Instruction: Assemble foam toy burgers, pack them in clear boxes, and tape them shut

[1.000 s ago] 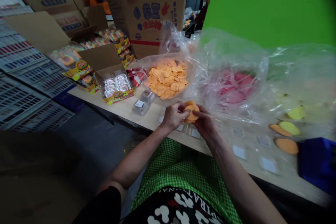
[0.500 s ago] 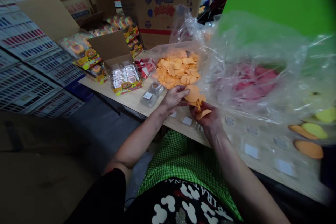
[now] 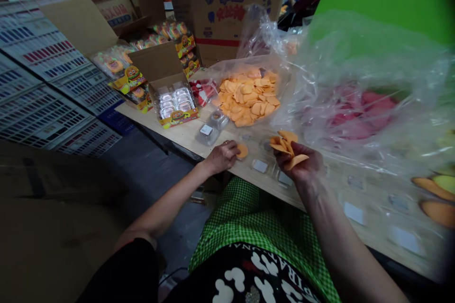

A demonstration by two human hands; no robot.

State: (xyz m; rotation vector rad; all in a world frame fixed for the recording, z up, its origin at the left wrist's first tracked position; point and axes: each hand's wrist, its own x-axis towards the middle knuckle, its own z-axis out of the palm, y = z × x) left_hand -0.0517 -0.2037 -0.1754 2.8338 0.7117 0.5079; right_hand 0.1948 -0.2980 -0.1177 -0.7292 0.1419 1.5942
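Pressing one orange disc (image 3: pixel 242 151) onto the desk (image 3: pixel 185 133), our left hand (image 3: pixel 222 155) pinches it shut. Our right hand (image 3: pixel 302 168), at its 3 o'clock, is closed around a fan of orange discs (image 3: pixel 285 146).

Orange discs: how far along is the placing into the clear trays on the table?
Done: little shows filled. In hand: the left hand sets one orange disc at the table edge; the right hand holds a small stack of discs. Left: several clear trays and the bagged heap of discs.
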